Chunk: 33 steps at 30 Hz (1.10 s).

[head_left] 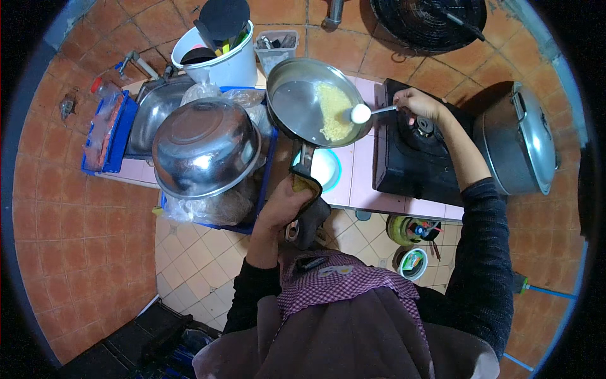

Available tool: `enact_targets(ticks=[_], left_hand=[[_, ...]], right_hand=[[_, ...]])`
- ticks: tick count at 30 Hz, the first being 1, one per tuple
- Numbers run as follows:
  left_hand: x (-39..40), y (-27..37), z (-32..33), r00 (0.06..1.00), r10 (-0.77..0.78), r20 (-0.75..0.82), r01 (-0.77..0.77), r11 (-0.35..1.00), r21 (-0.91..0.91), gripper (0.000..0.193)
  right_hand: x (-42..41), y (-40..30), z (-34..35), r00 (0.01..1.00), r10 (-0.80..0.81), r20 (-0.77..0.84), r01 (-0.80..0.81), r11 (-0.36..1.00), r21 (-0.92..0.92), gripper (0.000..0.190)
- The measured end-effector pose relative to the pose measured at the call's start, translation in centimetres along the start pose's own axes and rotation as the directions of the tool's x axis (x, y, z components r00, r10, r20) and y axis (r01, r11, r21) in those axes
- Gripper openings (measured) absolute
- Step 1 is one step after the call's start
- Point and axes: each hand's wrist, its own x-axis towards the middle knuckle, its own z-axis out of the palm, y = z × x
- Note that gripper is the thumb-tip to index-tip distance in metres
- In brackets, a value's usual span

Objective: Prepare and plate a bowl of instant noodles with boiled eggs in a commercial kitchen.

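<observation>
My left hand (284, 201) grips the handle of a metal frying pan (293, 104) through a folded cloth pot holder (307, 187). The pan is held over the counter, left of the stove. Yellow, crumbly-looking food (335, 113) lies along the right part of its inside. In my right hand (416, 106) is the thin handle of a spoon or ladle (383, 110). Its bright white, rounded end (360, 113) is at the pan's right rim, beside the food. Partly hidden under the pan sits a white bowl with a turquoise rim (334, 169).
A black gas stove (412, 166) and a large lidded pot (502, 142) stand right. Left are an upturned metal basin (203, 142) over plastic bags in a blue crate (236, 227), and a sink (158, 111). A white utensil bucket (232, 66) stands behind. A gas cylinder (400, 230) is below.
</observation>
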Motion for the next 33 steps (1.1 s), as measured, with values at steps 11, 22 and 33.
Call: enact_targets(ticks=[11,22,33], left_hand=[[-0.7,-0.3,-0.9,1.000,0.014,0.008,-0.013,0.999,-0.044,0.033],[-0.8,-0.5,-1.7,0.996,0.065,0.057,-0.062,0.996,-0.057,0.038],[-7.8,7.2,-2.9,0.990,0.099,0.097,-0.090,0.991,-0.097,0.033]], right_hand=[[2.9,3.4,-3.8,0.926,0.127,-0.356,-0.163,0.984,-0.072,0.022],[4.0,4.2,2.9,0.864,-0.277,-0.420,-0.156,0.646,-0.747,0.018],[-3.6,-0.7,-3.7,0.762,-0.201,-0.616,-0.153,0.868,-0.472,0.028]])
